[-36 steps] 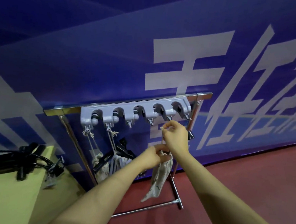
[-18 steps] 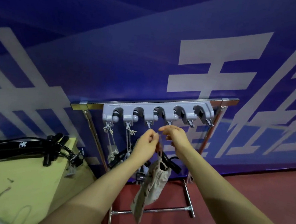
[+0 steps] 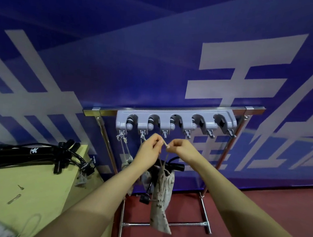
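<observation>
A grey hook rack point(image 3: 176, 119) with several hooks is fixed to the top bar of a chrome stand point(image 3: 204, 223). A pale patterned drawstring pouch point(image 3: 162, 202) hangs below my hands by its cord point(image 3: 166, 144). My left hand point(image 3: 149, 149) pinches one side of the cord and my right hand point(image 3: 181, 148) pinches the other, just under the third hook point(image 3: 164, 133). The cord is stretched between the two hands and is not on the hook. Two other pouches point(image 3: 126, 162) hang from the two leftmost hooks.
A yellow-green table point(image 3: 27, 183) at the left carries a pile of black hangers point(image 3: 34, 156) and small clips. A blue banner wall with white characters point(image 3: 238, 77) stands right behind the stand. The floor point(image 3: 256, 208) is red.
Both hands with the pouch have shifted left along the rack, from under the right-hand hooks to under the third hook. The hands have drawn apart and the cord is spread between them.
</observation>
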The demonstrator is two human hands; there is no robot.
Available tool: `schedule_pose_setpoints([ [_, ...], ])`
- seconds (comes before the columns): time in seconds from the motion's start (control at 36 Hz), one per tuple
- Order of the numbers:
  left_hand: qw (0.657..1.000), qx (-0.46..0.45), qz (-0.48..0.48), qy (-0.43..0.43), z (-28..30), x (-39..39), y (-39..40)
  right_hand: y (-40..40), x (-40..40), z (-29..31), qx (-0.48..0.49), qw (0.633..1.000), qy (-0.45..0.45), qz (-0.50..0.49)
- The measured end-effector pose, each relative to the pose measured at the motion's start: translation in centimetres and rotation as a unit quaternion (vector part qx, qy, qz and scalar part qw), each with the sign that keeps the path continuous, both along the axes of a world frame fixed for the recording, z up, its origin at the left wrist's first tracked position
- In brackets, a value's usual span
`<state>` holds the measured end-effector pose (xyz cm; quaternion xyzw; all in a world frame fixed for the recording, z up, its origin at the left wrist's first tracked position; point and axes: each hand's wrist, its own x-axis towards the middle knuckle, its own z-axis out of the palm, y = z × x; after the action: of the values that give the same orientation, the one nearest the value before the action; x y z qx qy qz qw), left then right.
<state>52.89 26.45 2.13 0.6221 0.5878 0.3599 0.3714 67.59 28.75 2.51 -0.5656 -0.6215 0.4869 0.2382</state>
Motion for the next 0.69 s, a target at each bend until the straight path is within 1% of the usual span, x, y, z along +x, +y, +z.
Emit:
schedule_pose_setpoints([
  [0.06,1.0,-0.003,0.006,-0.009,-0.1,0.0,0.4,0.3,-0.1,0.1,0.014,1.0,0.005,-0.008],
  [0.11,0.999,-0.007,0.029,-0.03,-0.2,0.1,0.9,0.7,-0.4,-0.3,0.056,0.998,0.01,-0.034],
  [0.19,0.997,-0.001,0.07,-0.044,-0.2,0.3,1.7,0.9,-1.2,-0.9,0.119,0.988,0.016,-0.095],
  [0.28,0.992,0.002,0.113,-0.046,-0.3,0.8,2.4,1.1,-2.2,-1.5,0.147,0.975,0.021,-0.162],
  [0.33,0.991,-0.01,0.128,-0.041,-0.6,1.1,2.8,1.4,-2.6,-1.8,0.141,0.972,0.008,-0.19],
  [0.39,0.992,-0.031,0.123,-0.026,-1.1,1.2,3.0,1.7,-2.8,-2.2,0.122,0.971,-0.011,-0.206],
  [0.5,0.993,-0.072,0.087,0.02,-1.8,1.3,3.1,1.4,-2.6,-2.7,0.108,0.977,-0.071,-0.169],
  [0.69,0.992,-0.066,0.064,0.092,-1.1,0.0,2.0,0.1,-3.2,-3.3,0.084,0.978,-0.091,-0.171],
])
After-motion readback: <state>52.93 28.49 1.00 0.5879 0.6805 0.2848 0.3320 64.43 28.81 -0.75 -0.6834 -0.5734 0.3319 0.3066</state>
